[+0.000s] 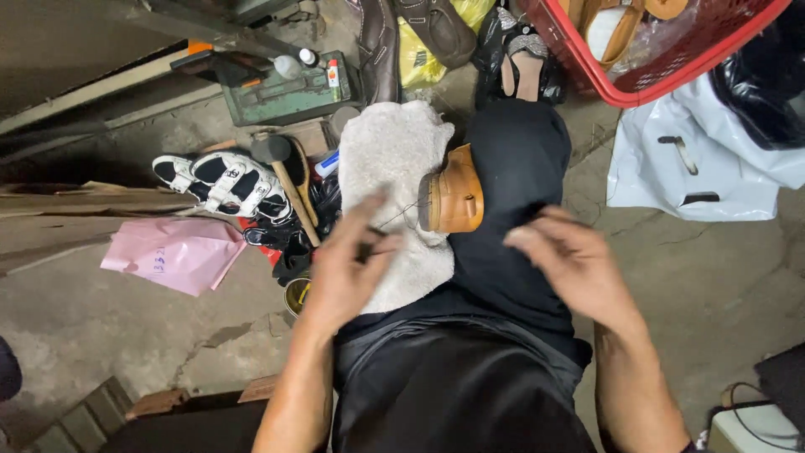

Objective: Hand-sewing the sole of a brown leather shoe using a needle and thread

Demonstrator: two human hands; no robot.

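On the lap, near edge: black trousers, lower torso cut off by frame bottom.
Left hand: blurred, fingers pinched together on something thin; a thread seems to run to the shoe, hard to confirm.
Right hand: blurred, fingers loosely curled; whether it holds anything, cannot tell.
Tan shoe: wedged between knees, heel up, front hidden.
White towel: draped over left thigh.
Hammer: on floor beyond.
Red basket: top right, cropped.

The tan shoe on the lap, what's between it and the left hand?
In the head view, the white towel and a thin thread lie between the tan shoe and left hand.
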